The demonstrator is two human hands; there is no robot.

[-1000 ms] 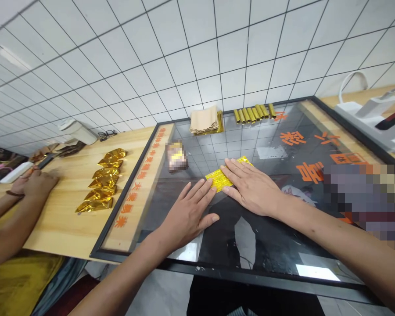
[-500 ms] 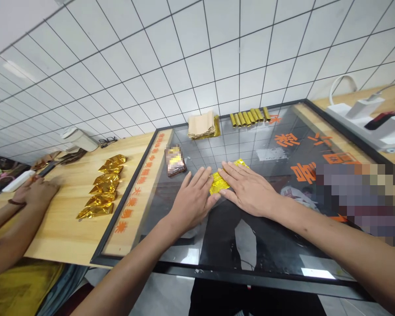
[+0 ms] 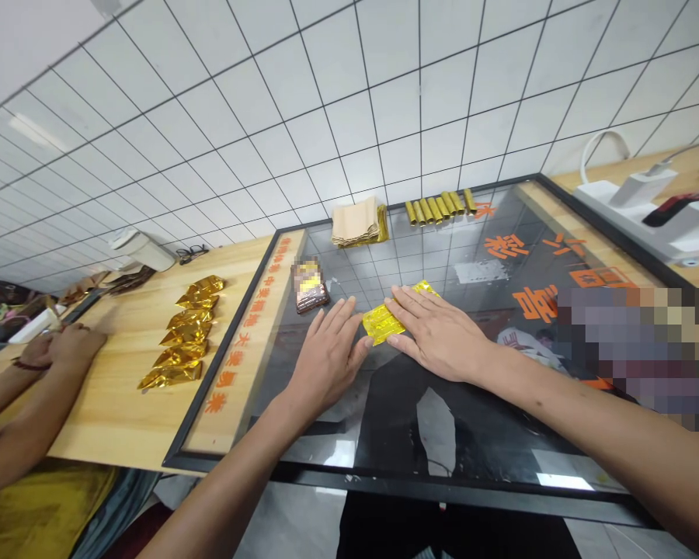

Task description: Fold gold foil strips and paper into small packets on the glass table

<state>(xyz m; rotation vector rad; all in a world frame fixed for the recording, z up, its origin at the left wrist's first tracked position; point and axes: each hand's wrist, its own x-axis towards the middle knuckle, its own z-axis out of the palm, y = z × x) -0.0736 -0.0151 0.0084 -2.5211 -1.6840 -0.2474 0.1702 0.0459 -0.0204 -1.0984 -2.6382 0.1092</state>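
A shiny yellow-gold foil sheet (image 3: pixel 383 324) lies flat on the glass-topped panel (image 3: pixel 303 388) in front of me. My right hand (image 3: pixel 436 330) rests palm down across its right part, fingers stretched out, hiding some of it. At the sheet's left end is my left hand (image 3: pixel 329 353), also flat with fingers extended; its thumb is close to the foil's edge, and whether it touches I cannot tell. Beyond my left hand sits a small stack with a shiny wrapper (image 3: pixel 310 287), partly blurred out.
Brown paper pieces (image 3: pixel 355 223) are stacked at the panel's back edge, beside a row of gold rolled tubes (image 3: pixel 439 208). Crumpled gold foil pieces (image 3: pixel 186 330) lie on the wooden table at left, near another person's hands (image 3: pixel 70 345). A white power strip (image 3: pixel 634 217) stands at right.
My left hand slid over the foil's left end, then drew back left, uncovering more of it. The right hand stays on the sheet. The view shifted slightly.
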